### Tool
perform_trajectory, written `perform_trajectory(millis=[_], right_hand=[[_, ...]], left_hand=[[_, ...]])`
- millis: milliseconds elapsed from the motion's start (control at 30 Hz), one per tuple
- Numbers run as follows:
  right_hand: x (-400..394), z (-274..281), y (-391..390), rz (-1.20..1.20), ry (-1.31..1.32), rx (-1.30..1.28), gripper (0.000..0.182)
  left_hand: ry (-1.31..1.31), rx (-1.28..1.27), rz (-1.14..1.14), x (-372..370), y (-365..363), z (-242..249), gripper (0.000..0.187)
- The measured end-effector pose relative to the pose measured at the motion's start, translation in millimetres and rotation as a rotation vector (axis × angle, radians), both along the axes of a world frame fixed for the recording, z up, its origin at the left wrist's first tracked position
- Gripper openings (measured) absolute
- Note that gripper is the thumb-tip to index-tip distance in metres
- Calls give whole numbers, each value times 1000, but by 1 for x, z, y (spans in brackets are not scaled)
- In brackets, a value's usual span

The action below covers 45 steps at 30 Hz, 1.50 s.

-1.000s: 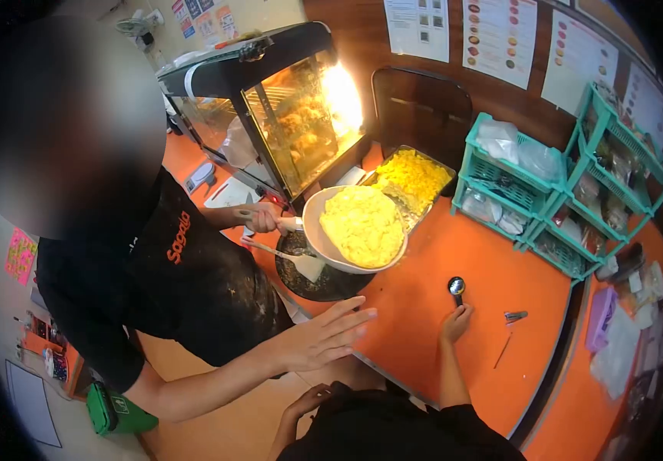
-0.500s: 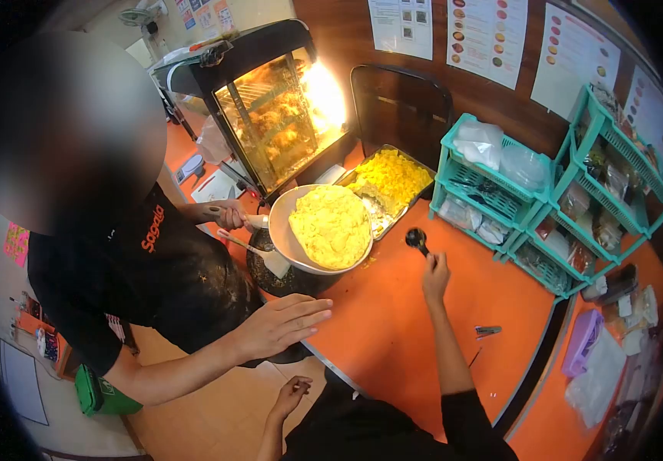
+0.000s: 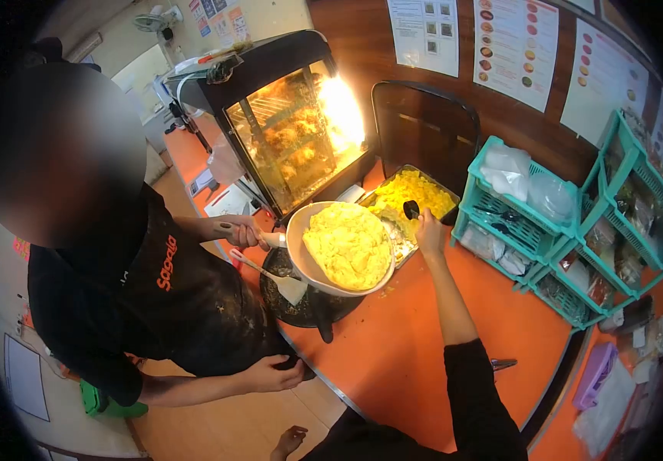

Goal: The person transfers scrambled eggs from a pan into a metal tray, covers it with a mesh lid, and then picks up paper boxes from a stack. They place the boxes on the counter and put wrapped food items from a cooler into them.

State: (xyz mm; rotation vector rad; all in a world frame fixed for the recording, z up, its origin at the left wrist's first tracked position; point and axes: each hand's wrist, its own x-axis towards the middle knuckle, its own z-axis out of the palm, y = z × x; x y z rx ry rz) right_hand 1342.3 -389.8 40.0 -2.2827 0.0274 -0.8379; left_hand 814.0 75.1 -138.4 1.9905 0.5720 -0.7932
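My right hand [image 3: 430, 233] is closed round the handle of a small black spoon [image 3: 411, 209], whose bowl is over the tray of yellow pieces [image 3: 424, 192]. Low in the view, my left hand [image 3: 291, 440] hangs with its fingers curled; whether it holds anything is too small to tell. Beside the tray, a co-worker's hand [image 3: 241, 230] holds up a white pan [image 3: 298, 244] heaped with a yellow mash [image 3: 349, 247]. Below that pan is a dark pan [image 3: 276, 296] with a white spatula [image 3: 291, 289] in it.
A lit glass food warmer [image 3: 293, 138] stands behind the pans. Teal stacked baskets [image 3: 493, 207] with packets are at the right. The co-worker [image 3: 193, 300] stands at the left, the other hand [image 3: 274, 374] low by the edge of the orange counter [image 3: 393, 346].
My right hand has moved up with the spoon, from above the counter to the tray. The co-worker's lower hand has drawn back and down. The view has shifted.
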Motion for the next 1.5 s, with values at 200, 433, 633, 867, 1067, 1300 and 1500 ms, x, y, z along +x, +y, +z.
perform_trajectory(millis=[200, 433, 633, 867, 1067, 1300, 1500], right_hand=[[-115, -14, -8, -66, -32, 294, 11], [-260, -83, -18, -299, 109, 411, 21], [-319, -128, -28, -426, 137, 388, 26], [-325, -135, -29, -393, 239, 431, 29], [-325, -122, -27, -398, 207, 397, 31], [-323, -124, -28, -418, 182, 356, 32], [-323, -114, -25, -446, 159, 336, 31]], left_hand=[[527, 143, -2, -2, 10, 1, 28], [226, 153, -197, -37, 71, -99, 29], [41, -53, -162, 2, 90, -105, 28], [64, 109, -179, 61, 27, -35, 29], [199, 220, -355, 70, 7, -11, 28], [122, 141, -462, 55, 47, -80, 29], [161, 197, -392, 69, 29, -52, 30]])
